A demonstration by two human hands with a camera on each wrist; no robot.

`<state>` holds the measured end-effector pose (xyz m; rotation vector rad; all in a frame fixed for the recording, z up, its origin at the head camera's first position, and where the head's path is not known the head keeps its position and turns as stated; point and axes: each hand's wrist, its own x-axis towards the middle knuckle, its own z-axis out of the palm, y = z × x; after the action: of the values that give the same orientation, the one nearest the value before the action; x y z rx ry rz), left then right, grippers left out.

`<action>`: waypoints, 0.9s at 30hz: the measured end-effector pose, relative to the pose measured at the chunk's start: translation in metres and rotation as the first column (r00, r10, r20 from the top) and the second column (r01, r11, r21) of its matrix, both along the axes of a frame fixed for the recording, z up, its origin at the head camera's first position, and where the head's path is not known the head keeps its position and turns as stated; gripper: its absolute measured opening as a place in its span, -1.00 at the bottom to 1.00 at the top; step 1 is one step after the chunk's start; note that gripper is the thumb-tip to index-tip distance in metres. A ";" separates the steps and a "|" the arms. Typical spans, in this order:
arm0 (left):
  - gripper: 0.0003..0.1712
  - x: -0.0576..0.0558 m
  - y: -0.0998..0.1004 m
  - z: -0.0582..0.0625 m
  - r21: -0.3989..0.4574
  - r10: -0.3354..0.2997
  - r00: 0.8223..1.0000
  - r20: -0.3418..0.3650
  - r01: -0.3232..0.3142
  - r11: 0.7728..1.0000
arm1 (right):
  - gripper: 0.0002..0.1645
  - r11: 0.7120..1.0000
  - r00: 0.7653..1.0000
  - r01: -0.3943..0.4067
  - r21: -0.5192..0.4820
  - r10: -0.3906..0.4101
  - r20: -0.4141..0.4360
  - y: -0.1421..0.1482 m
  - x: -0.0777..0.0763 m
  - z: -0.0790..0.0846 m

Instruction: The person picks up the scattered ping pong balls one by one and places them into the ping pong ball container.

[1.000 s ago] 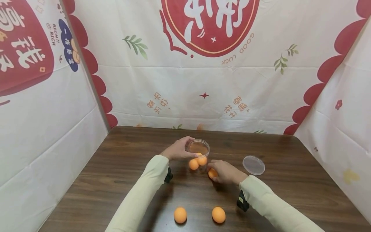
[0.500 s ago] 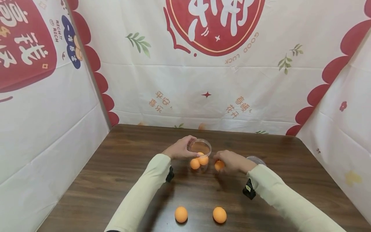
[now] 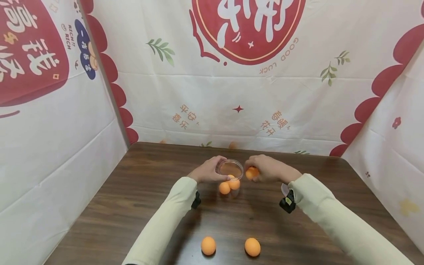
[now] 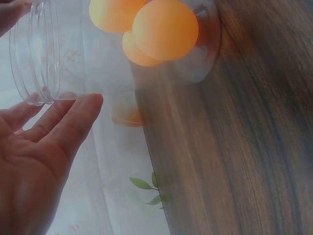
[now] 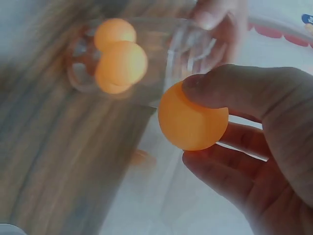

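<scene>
3 balls [image 5: 122, 63] in jar [image 4: 44, 54], "GOOD LUCK" backdrop [image 3: 212, 88]

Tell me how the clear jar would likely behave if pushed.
The clear jar probably feels stiff: its wall shows no dent beside the left hand. Standing on its base, it would likely slide or tip rather than roll. The orange balls inside fill only its lower part, so may shift.

From above the near side, the head camera looks forward and down, far enough back to take in the table [image 3: 122, 198] and the printed cloth [image 3: 205, 92] behind. The wrist cameras sit close, their pictures turned sideways: the left looks past the left hand [image 4: 39, 156], the right past the right hand [image 5: 288, 147], and both share the clear jar [image 4: 98, 63] with its balls [image 5: 124, 63].
</scene>
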<state>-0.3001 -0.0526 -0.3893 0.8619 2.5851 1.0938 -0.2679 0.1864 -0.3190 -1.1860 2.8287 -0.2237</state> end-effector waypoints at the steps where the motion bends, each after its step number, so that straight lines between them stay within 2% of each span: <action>1: -0.18 0.000 0.000 0.000 -0.002 0.003 1.000 0.002 -0.003 1.000 | -0.71 1.000 1.000 0.002 0.002 -0.002 -0.002 -0.001 -0.001 0.003; 8: -0.20 0.001 0.000 0.000 -0.008 0.018 1.000 -0.002 -0.018 1.000 | -0.71 1.000 0.998 -0.026 -0.014 0.025 -0.062 -0.011 -0.010 0.021; 13: -0.19 0.002 0.000 0.000 0.004 0.009 1.000 0.014 -0.009 1.000 | -0.72 0.999 0.997 -0.045 -0.031 0.043 -0.070 -0.019 -0.015 0.026; 21: -0.19 0.002 -0.001 0.000 -0.005 -0.005 1.000 0.009 0.005 1.000 | -0.71 0.998 0.997 -0.048 -0.031 0.046 -0.065 -0.035 -0.018 0.025; 27: -0.20 0.002 -0.001 -0.002 0.010 -0.012 1.000 0.023 0.012 1.000 | -0.69 0.997 0.997 -0.057 -0.053 0.054 -0.050 -0.040 -0.018 0.013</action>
<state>-0.2982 -0.0532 -0.3912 0.8611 2.5550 1.1080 -0.2858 0.1465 -0.3056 -1.2963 2.8439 -0.2738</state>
